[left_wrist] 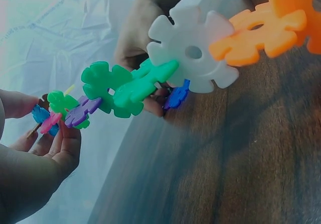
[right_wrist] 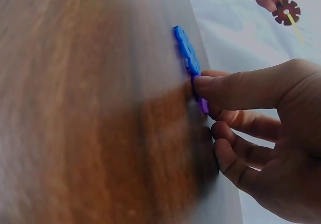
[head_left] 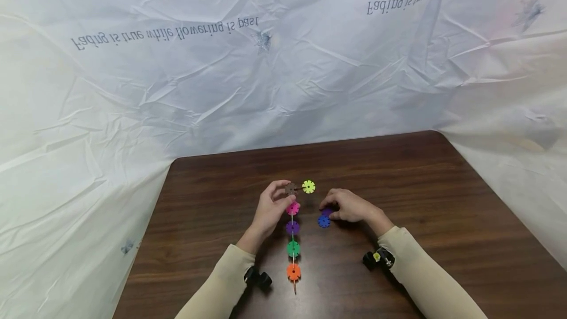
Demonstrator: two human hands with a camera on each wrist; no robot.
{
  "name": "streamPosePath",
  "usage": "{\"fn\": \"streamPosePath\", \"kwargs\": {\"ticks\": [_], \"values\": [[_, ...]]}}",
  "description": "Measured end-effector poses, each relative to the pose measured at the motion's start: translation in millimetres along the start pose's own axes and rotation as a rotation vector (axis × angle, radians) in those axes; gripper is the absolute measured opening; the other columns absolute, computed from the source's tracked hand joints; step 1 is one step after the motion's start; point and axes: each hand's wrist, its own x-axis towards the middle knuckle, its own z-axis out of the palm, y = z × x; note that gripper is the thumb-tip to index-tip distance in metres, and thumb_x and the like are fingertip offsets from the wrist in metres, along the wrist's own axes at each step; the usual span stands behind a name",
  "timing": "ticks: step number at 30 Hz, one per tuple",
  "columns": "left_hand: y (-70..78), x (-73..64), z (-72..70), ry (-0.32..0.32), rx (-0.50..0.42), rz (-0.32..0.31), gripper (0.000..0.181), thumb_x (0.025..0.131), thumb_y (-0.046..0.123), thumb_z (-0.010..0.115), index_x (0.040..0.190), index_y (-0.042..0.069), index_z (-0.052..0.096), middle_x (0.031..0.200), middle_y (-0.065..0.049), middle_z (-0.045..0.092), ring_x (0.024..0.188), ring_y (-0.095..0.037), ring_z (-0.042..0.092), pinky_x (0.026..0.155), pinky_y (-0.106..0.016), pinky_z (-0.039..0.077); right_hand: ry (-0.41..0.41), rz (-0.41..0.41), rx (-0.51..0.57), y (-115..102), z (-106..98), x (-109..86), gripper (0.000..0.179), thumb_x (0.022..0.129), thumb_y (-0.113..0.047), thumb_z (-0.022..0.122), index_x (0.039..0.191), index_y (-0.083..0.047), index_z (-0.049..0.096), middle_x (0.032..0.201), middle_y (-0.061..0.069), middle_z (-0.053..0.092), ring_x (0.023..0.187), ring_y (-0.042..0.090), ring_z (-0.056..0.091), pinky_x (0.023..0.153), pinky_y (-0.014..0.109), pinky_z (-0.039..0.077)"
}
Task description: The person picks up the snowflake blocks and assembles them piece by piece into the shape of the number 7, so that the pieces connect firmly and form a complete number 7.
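Observation:
My left hand [head_left: 267,210] grips the upper end of a chain of slotted plastic flower discs, thumb and fingers at the pink disc [head_left: 293,208] and brown disc [head_left: 290,189]. A yellow disc [head_left: 308,186] sticks out to the right of the brown one. Toward me the chain runs through purple [head_left: 292,228], green [head_left: 293,248] and orange discs [head_left: 293,272]; a white disc [left_wrist: 175,48] shows in the left wrist view. My right hand [head_left: 352,206] pinches a loose purple disc [right_wrist: 202,104] low at the tabletop. Against it lies a blue disc [head_left: 324,221], edge-on in the right wrist view.
The dark wood table [head_left: 421,176] has a rounded far corner on each side. Behind it and along both sides hangs a creased white printed sheet [head_left: 266,87]. A black wrist camera [head_left: 258,278] sits on the left cuff, another [head_left: 378,258] on the right.

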Motion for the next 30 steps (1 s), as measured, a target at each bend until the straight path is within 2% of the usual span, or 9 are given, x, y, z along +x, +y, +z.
{"fn": "streamPosePath", "kwargs": {"ticks": [7,14,18,24,30], "values": [[-2.0,0.5,-0.1,0.002,0.004,0.005,0.041,0.09,-0.002,0.064,0.13,0.0,0.052,0.123,-0.029,0.059,0.114,-0.049,0.057,0.08,-0.023,0.053,0.015,-0.031,-0.014,2.8,0.0,-1.1,0.024,0.085,-0.013,0.075,0.108,-0.013,0.072,0.105,0.001,0.062,0.094,0.017,0.06,0.08,0.034,0.051],[-1.9,-0.3,0.1,-0.006,-0.015,0.012,0.041,0.091,-0.003,0.063,0.13,-0.002,0.05,0.123,-0.03,0.058,0.103,-0.045,0.064,0.078,-0.025,0.055,0.076,-0.037,0.001,6.5,3.0,-1.8,0.023,0.083,-0.011,0.077,0.105,-0.014,0.07,0.098,-0.001,0.063,0.083,0.012,0.06,0.07,0.026,0.05],[-2.1,-0.5,0.1,-0.005,-0.01,0.018,0.041,0.091,-0.003,0.063,0.13,-0.003,0.05,0.122,-0.032,0.057,0.103,-0.042,0.065,0.079,-0.025,0.054,0.112,-0.047,0.034,9.8,3.0,-2.2,0.021,0.084,-0.008,0.075,0.103,-0.015,0.072,0.095,-0.002,0.066,0.08,0.012,0.061,0.067,0.025,0.05],[-1.9,-0.8,-0.2,0.004,-0.011,0.024,0.041,0.09,-0.003,0.063,0.129,-0.003,0.05,0.121,-0.035,0.057,0.093,-0.031,0.07,0.077,-0.024,0.055,0.153,-0.035,0.132,15.5,0.6,-1.8,0.016,0.089,-0.009,0.07,0.103,-0.015,0.075,0.101,0.0,0.072,0.079,0.007,0.064,0.064,0.024,0.051],[-0.6,-0.4,-0.6,0.021,0.016,0.027,0.041,0.089,-0.003,0.065,0.128,-0.003,0.052,0.119,-0.029,0.061,0.114,-0.049,0.057,0.08,-0.023,0.053,0.161,-0.003,0.283,14.5,-4.7,1.6,0.017,0.092,-0.01,0.067,0.107,-0.01,0.074,0.096,0.004,0.071,0.068,0.006,0.063,0.059,0.025,0.052]]}}
